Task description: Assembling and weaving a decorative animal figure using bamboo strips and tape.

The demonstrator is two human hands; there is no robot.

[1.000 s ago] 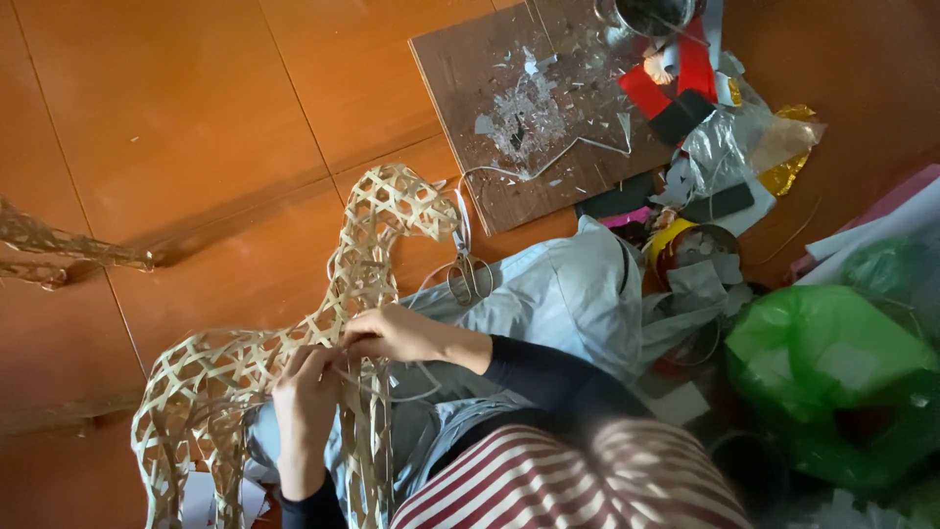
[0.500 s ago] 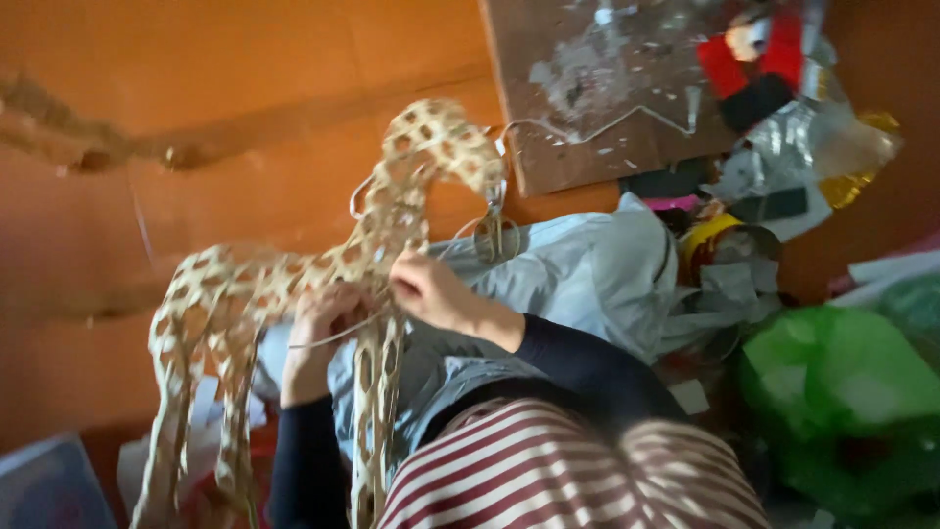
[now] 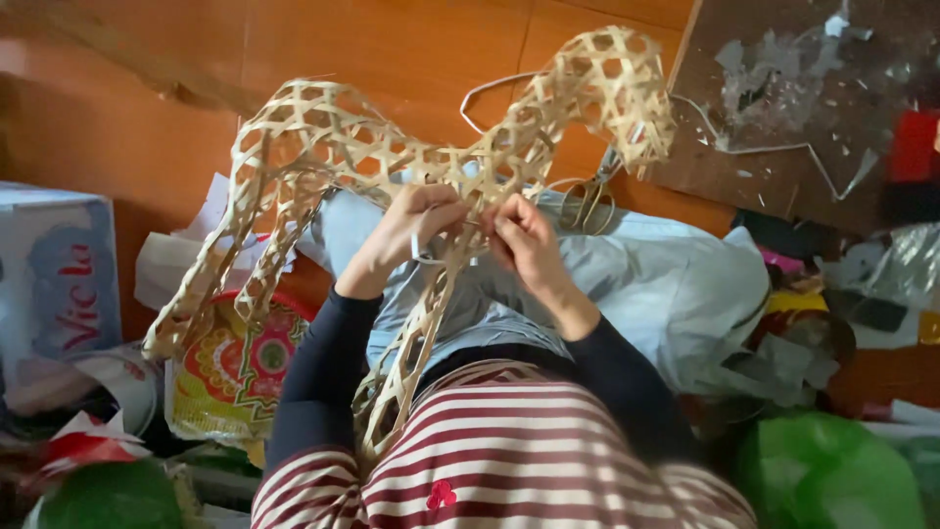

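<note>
Left hand [image 3: 416, 227] and right hand [image 3: 524, 240] close together, fingers curled and pinching, forearms converging

One woven bamboo frame [image 3: 411, 167]; two hands [image 3: 416, 230]; one pair of scissors [image 3: 587, 201]; one brown board [image 3: 813, 108]; one blue box [image 3: 54, 284].

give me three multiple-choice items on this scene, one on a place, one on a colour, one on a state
1. Where do the metal scissors lie?
A. on the pale blue cloth under the frame's head end
B. on the green bag
C. in the left hand

2. What colour are the stripes on the person's top?
A. blue and yellow
B. dark red and cream
C. all black

3. How is the open-weave bamboo animal frame held?
A. lying untouched on the floor
B. by one hand only
C. by both hands at its middle

Answers: 1 A, the scissors rest on the cloth; 2 B, the stripes show it; 3 C, left hand and right hand both pinch the strips.
</note>
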